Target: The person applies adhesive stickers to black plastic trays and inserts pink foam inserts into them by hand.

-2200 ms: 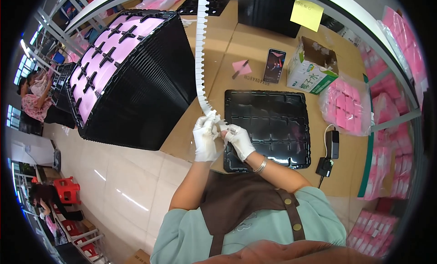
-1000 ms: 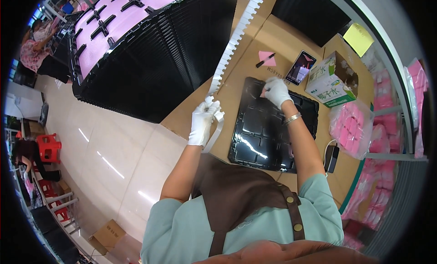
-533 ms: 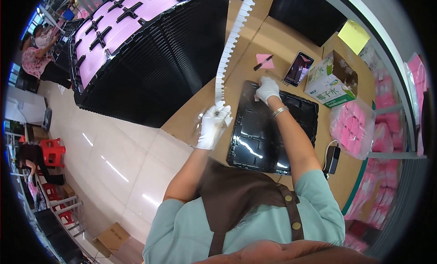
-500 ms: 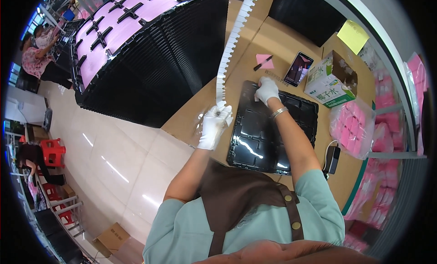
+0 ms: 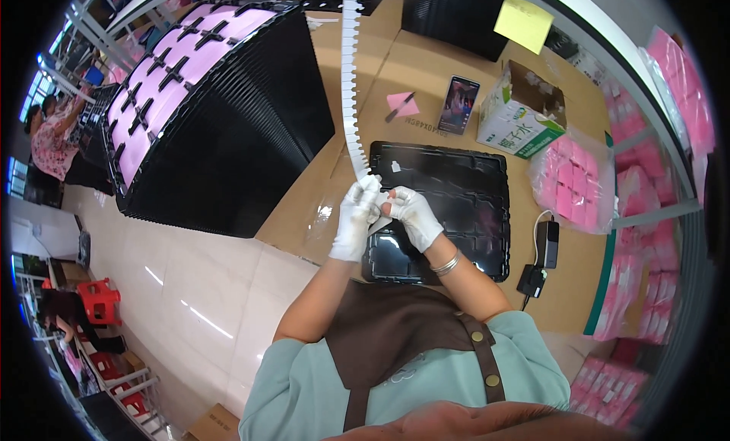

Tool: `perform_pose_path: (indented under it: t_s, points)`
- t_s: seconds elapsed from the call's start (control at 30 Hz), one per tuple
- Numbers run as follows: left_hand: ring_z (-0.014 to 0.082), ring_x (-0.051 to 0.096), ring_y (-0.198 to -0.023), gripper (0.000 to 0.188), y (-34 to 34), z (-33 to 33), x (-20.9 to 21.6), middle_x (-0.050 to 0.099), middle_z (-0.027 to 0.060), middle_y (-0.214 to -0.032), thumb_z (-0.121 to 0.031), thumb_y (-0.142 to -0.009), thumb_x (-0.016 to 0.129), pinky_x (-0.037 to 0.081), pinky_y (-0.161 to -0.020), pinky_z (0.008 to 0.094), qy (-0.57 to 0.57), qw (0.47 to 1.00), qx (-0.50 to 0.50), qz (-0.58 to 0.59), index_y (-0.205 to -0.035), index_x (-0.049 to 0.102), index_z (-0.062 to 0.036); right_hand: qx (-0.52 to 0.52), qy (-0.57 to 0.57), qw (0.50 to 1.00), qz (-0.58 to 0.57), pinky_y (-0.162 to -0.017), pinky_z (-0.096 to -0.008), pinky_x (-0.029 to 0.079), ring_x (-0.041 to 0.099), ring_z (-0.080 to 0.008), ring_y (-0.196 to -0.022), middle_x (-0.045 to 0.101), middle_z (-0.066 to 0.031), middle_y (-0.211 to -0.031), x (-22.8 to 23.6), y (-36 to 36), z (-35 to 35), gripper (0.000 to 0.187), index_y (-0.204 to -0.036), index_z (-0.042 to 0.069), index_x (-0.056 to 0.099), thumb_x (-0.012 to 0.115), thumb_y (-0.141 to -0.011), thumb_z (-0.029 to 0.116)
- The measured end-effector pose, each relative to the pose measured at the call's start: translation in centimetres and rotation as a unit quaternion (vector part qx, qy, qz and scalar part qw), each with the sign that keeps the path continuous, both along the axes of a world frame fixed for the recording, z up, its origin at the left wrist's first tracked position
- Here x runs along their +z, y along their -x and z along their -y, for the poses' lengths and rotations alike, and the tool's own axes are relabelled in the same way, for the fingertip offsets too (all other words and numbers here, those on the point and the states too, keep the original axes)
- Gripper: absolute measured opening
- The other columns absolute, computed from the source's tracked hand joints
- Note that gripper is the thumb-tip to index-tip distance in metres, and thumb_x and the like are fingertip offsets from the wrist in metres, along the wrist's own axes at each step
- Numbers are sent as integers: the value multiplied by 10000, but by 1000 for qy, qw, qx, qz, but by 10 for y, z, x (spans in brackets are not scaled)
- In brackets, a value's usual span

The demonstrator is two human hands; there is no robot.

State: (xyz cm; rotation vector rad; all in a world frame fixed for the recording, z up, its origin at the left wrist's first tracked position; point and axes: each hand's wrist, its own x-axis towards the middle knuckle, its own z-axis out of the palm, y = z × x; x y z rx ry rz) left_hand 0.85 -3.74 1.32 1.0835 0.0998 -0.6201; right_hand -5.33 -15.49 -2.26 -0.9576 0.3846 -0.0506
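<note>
A long white strip of tab-shaped stickers (image 5: 350,84), notched along one edge, runs down from the top of the view. My left hand (image 5: 354,219), in a white glove, is closed round its near end. Beside it, my right hand (image 5: 414,217), gloved with thumb and a fingertip bare, pinches at the same end, over the tray's left side. Below the fingers a bit of white strip end shows. A shiny black plastic tray (image 5: 475,205) with shallow compartments lies beneath my right hand. One small white sticker (image 5: 395,167) sits near its far left corner.
A tall stack of nested black trays (image 5: 251,129) with pink sheets on top stands at left. A phone (image 5: 458,105), a pen on a pink note (image 5: 401,106), an open carton (image 5: 521,110), bagged pink pieces (image 5: 574,175) and a black adapter (image 5: 546,243) surround the tray. Other people (image 5: 57,148) work far left.
My right hand has come back from the tray's far left corner to my left hand at the strip's end. A small white sticker now shows on the tray. The whole view has shifted slightly.
</note>
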Motion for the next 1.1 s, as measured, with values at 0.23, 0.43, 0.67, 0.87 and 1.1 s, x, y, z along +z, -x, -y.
perform_pose_path:
  t_s: [0.23, 0.43, 0.67, 0.87, 1.1]
  points:
    - [26, 527, -645, 198, 1, 21, -11, 638, 9, -873, -169, -884, 660, 386, -540, 163, -35, 999, -7, -10, -1035, 628, -46, -35, 92, 995, 6, -744, -218, 474, 589, -81, -801, 629, -7, -865, 13, 25, 18, 109, -909, 23, 607, 667, -820, 3]
    - [7, 424, -542, 172, 15, 38, 3, 599, -39, -752, -206, -894, 652, 319, -488, 173, -54, 998, 1, 18, -976, 645, -54, -39, 82, 996, -8, -752, -226, 469, 584, -83, -803, 630, -12, -873, 8, 31, 28, 107, -943, 3, 612, 640, -840, 1]
    - [-4, 409, -540, 157, 3, 32, -12, 606, -25, -775, -184, -906, 636, 282, -468, 171, -58, 996, 66, 19, -1000, 634, -60, -104, 285, 951, 59, -786, -252, 467, 570, -113, -806, 598, -14, -847, 18, 41, 70, 70, -865, 38, 611, 660, -815, 29]
    - [6, 429, -534, 118, -6, 21, -19, 601, -17, -764, -167, -919, 614, 295, -452, 170, -37, 995, 88, 8, -963, 623, -57, 11, 771, 589, -244, -746, -406, 494, 594, -301, -867, 623, -124, -852, -2, 48, 229, 30, -659, 113, 660, 674, -668, 88]
    - [5, 432, -539, 141, 5, 25, -19, 607, -19, -774, -184, -915, 622, 309, -464, 166, -74, 995, 70, 7, -963, 630, -51, -24, 721, 631, -286, -749, -393, 501, 616, -310, -880, 640, -120, -881, -36, 35, 248, 162, -702, 118, 642, 771, -615, 161]
